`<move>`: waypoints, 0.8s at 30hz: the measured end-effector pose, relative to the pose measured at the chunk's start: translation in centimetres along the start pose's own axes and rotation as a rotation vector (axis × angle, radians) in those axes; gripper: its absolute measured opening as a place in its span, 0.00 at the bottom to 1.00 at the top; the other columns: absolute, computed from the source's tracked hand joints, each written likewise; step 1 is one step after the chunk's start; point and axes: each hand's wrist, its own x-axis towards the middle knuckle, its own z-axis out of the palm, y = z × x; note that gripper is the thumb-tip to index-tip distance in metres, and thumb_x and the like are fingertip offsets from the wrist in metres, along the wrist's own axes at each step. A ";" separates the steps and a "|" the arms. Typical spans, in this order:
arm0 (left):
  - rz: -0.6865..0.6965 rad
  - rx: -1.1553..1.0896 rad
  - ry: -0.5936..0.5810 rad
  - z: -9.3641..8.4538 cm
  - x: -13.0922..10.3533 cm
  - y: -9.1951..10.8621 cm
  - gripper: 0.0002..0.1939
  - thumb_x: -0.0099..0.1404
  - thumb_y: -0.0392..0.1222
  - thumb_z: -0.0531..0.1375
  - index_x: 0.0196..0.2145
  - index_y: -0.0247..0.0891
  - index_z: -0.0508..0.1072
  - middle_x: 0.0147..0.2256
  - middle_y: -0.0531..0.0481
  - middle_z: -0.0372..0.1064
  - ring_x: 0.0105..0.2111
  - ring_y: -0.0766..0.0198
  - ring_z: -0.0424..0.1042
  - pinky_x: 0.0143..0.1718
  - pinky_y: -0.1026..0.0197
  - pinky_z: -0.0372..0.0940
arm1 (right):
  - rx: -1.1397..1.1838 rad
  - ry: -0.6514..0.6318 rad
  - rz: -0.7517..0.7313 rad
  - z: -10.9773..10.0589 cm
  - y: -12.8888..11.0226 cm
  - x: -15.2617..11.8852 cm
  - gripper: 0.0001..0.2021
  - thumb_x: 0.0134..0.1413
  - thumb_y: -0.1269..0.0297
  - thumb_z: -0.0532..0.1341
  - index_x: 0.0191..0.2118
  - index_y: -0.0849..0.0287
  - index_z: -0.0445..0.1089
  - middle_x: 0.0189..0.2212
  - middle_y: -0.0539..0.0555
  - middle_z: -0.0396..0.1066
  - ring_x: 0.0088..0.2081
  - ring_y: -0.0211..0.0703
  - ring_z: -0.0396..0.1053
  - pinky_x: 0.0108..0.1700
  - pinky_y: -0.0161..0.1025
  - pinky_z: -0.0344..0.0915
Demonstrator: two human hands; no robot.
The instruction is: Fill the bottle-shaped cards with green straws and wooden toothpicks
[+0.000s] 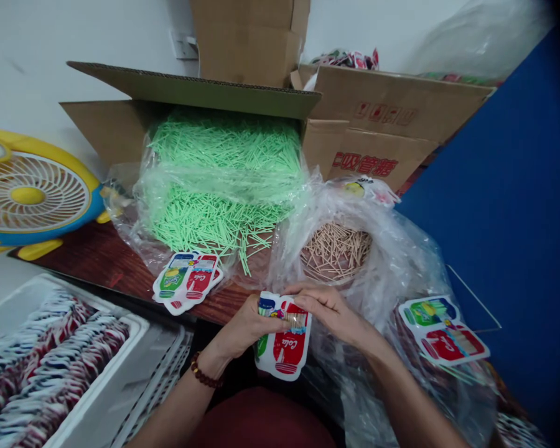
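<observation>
Between my hands is a bottle-shaped candy packet [287, 348] with a green lemon-drink side and a red side marked "Cola". Pale sticks show in its red half and light green ones in its blue-topped half. My left hand [249, 323] grips the packet from the left, thumb across its front. Closed at the packet's upper right edge is my right hand [329, 308], its fingertips over the top; whether loose sticks are under them is hidden. Behind my right hand, brown sticks [336, 249] lie in a clear plastic bag [392, 249].
Bright green sticks [224, 149] fill a bag-lined cardboard box [186, 87]. Flat packets [189, 280] lie at the left table edge, and filled ones [443, 330] at right. A white crate [140, 330] holds rows of packets. A yellow-blue fan [32, 193] stands left; a blue panel [508, 205] rises right.
</observation>
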 end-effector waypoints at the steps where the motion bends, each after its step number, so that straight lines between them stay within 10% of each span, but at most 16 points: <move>1: 0.004 0.010 0.007 0.1 0.0 0.0 0.10 0.49 0.39 0.71 0.29 0.32 0.77 0.25 0.52 0.73 0.25 0.66 0.69 0.30 0.66 0.62 | 0.002 0.005 0.007 0.0 0.0 -0.1 0.13 0.63 0.60 0.54 0.34 0.56 0.74 0.42 0.51 0.73 0.43 0.41 0.70 0.47 0.39 0.64; 7: 0.050 0.096 -0.002 0.9 0.4 0.5 0.11 0.53 0.42 0.68 0.33 0.33 0.77 0.27 0.51 0.74 0.27 0.64 0.70 0.32 0.65 0.64 | 0.217 0.376 0.160 1.6 1.6 -1.4 0.14 0.51 0.61 0.65 0.45 0.53 0.70 0.35 0.48 0.73 0.35 0.39 0.70 0.38 0.34 0.66; 12: 0.111 0.121 0.047 2.4 1.4 0.5 0.12 0.55 0.42 0.67 0.36 0.35 0.76 0.32 0.51 0.75 0.31 0.63 0.71 0.33 0.65 0.66 | 0.301 0.570 0.250 1.0 1.8 -4.0 0.10 0.50 0.58 0.66 0.28 0.58 0.70 0.23 0.47 0.71 0.25 0.38 0.67 0.29 0.33 0.64; 18: 0.199 0.379 -0.039 4.2 1.8 0.6 0.08 0.60 0.42 0.61 0.33 0.36 0.78 0.30 0.49 0.75 0.32 0.61 0.72 0.36 0.65 0.65 | 0.012 1.060 0.267 -5.8 1.1 -11.5 0.10 0.45 0.59 0.68 0.31 0.57 0.71 0.22 0.47 0.71 0.24 0.38 0.67 0.28 0.33 0.65; 24: 0.148 0.352 0.000 2.7 1.1 0.4 0.09 0.61 0.44 0.61 0.36 0.38 0.77 0.29 0.50 0.74 0.29 0.63 0.72 0.32 0.66 0.64 | -0.097 1.498 0.321 -13.5 6.6 -19.2 0.16 0.36 0.55 0.70 0.32 0.57 0.70 0.23 0.47 0.69 0.21 0.38 0.63 0.25 0.36 0.64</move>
